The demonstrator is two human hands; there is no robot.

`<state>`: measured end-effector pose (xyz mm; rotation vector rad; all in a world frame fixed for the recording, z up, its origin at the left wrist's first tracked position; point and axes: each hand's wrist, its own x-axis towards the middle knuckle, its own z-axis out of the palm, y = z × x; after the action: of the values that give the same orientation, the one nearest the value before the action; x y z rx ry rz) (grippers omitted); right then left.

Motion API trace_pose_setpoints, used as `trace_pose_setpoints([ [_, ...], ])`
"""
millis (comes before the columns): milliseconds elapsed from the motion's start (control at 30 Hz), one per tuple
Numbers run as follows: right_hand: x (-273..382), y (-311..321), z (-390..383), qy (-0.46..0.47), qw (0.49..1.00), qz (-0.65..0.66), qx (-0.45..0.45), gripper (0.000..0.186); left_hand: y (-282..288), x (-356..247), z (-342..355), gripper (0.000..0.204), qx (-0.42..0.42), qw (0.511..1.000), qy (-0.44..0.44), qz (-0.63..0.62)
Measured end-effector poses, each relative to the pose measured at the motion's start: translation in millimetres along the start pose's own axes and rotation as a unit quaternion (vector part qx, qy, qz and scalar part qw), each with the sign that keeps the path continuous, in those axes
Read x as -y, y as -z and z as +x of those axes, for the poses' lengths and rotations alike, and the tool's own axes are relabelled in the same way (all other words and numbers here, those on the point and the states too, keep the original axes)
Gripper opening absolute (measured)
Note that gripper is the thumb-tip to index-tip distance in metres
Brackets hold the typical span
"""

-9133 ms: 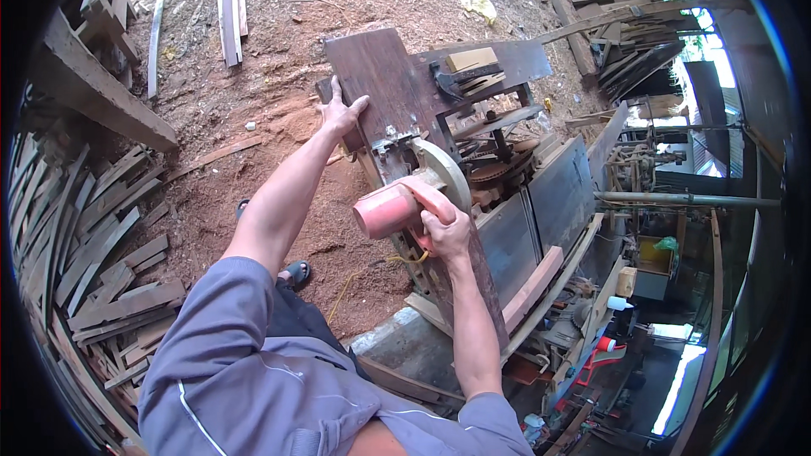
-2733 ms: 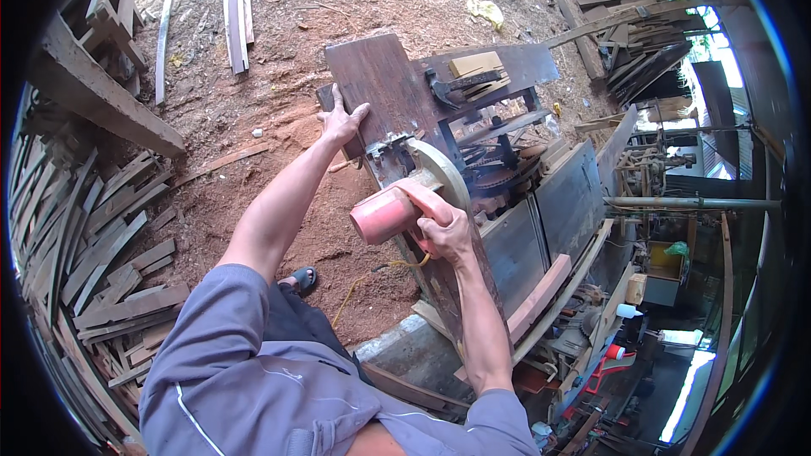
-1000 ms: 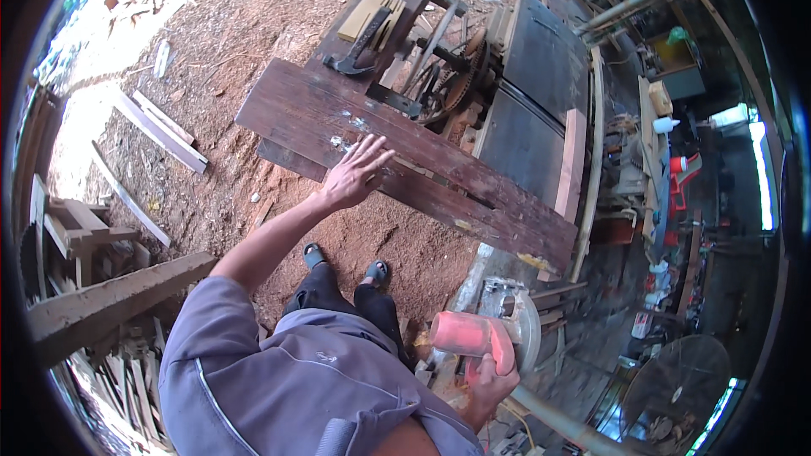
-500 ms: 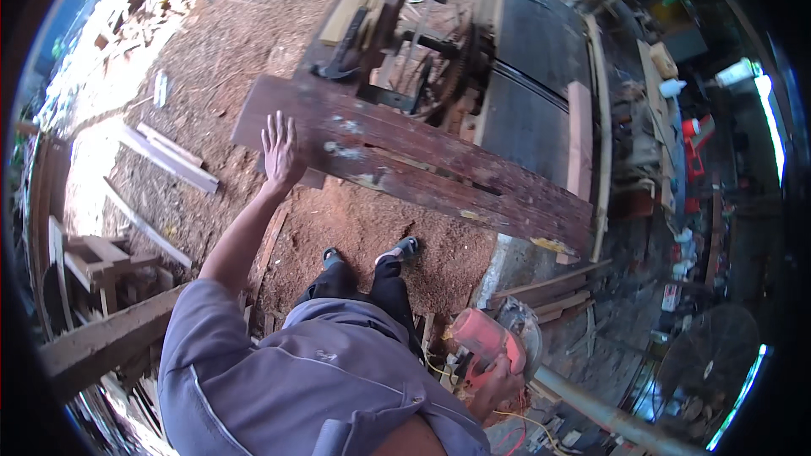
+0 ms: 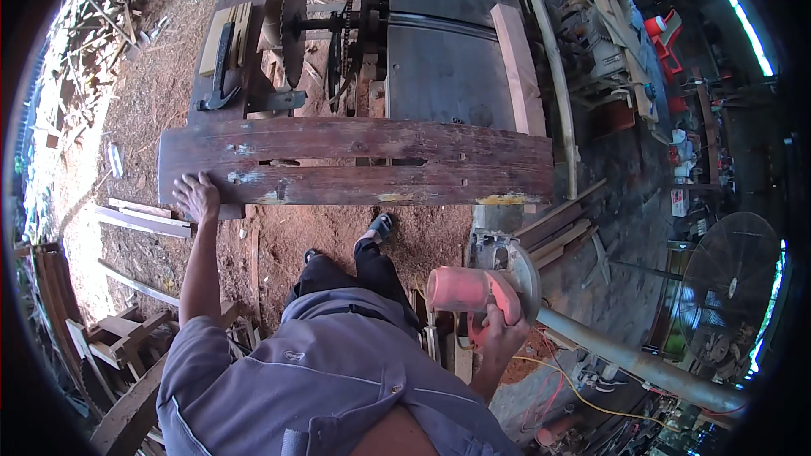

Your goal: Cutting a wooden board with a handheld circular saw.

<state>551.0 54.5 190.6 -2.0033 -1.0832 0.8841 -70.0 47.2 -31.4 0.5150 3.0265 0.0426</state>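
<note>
My left hand (image 5: 197, 197) lies with fingers spread on the left end of a long reddish-brown board (image 5: 338, 139) with slots and paint patches, which lies crosswise on a wooden machine frame. My right hand (image 5: 498, 333) grips the handle of a red circular saw (image 5: 460, 289), held low at the right, apart from the board. Beyond the board, a hammer (image 5: 220, 80) lies by pale wood pieces (image 5: 211, 55). Toothed discs (image 5: 294, 42) sit on a shaft beside a dark metal table (image 5: 435, 76), on which a pink-toned timber (image 5: 514, 59) lies.
Sawdust covers the floor (image 5: 279, 232) around my feet. Wood scraps (image 5: 118, 333) are piled at lower left, with loose strips (image 5: 144, 219) nearby. At the right are a cluttered bench (image 5: 625, 67), a large fan (image 5: 726, 279), a pipe (image 5: 617, 355) and yellow and red cables (image 5: 549, 367).
The saw has moved off the board down to the right, still in my right hand. My left hand has slid to the board's left end. The view has turned, so the board now appears horizontal.
</note>
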Motion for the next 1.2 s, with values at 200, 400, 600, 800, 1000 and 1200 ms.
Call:
trace_pose_setpoints([
  [200, -15, -4, 34, 0.072, 0.986, -0.153, -0.002, 0.034, 44, -75, -126, 0.082, -0.025, 0.859, -0.484, -0.163],
  [400, -12, -9, 43, 0.079, 0.982, -0.173, 0.010, 0.033, 41, -147, -201, 0.094, 0.124, 0.781, -0.604, -0.098],
  [600, -18, -6, 44, 0.134, 0.974, -0.174, 0.061, 0.032, 20, -161, -178, 0.060, -0.061, 0.755, -0.649, -0.065],
  [800, -33, -5, 41, 0.150, 0.960, -0.189, 0.140, 0.040, 13, -161, -176, 0.059, -0.075, 0.756, -0.649, -0.045],
  [1000, -47, -10, 25, 0.130, 0.968, -0.182, 0.111, 0.042, 20, -169, -175, 0.069, -0.034, 0.741, -0.669, -0.038],
  [1200, -72, -8, 5, 0.120, 0.974, -0.186, 0.045, 0.036, 72, -177, -167, 0.081, 0.080, 0.740, -0.667, -0.040],
])
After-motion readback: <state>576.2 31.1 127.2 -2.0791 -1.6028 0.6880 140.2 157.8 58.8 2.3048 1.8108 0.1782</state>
